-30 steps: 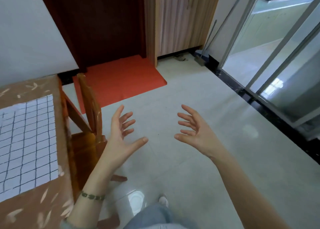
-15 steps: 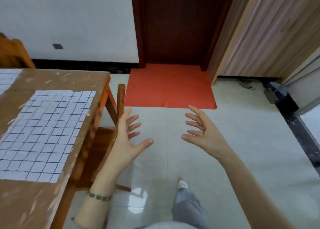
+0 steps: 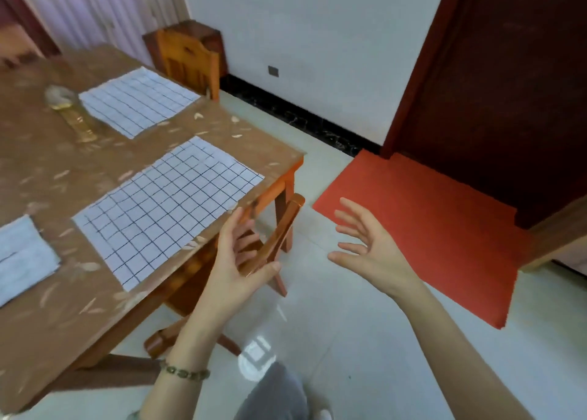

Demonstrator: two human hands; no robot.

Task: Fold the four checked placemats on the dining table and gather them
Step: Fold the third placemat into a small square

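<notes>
Both hands up, empty, beside the counter (image 3: 57, 318).
Left to right: three checked placemats show flat on the counter, at the left edge (image 3: 22, 257), middle (image 3: 165, 210) and far (image 3: 136, 100); left hand (image 3: 236, 261) and right hand (image 3: 368, 248) hover over the floor, fingers spread, gripping nothing.

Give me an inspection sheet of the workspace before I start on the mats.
Surface: brown table, leaf-pattern cover.
Job's things: three checked mats in view, all flat and unfolded: near mat, far mat, left mat cut by the frame edge. Fourth not in view.
Clutter: blurred golden object beside the far mat.
Grippers: left hand open, empty, off the table edge; right hand open, empty, over the floor.
Cables: nothing seen.
Surroundings: near chair tucked in, far chair, red doormat, dark door.
</notes>
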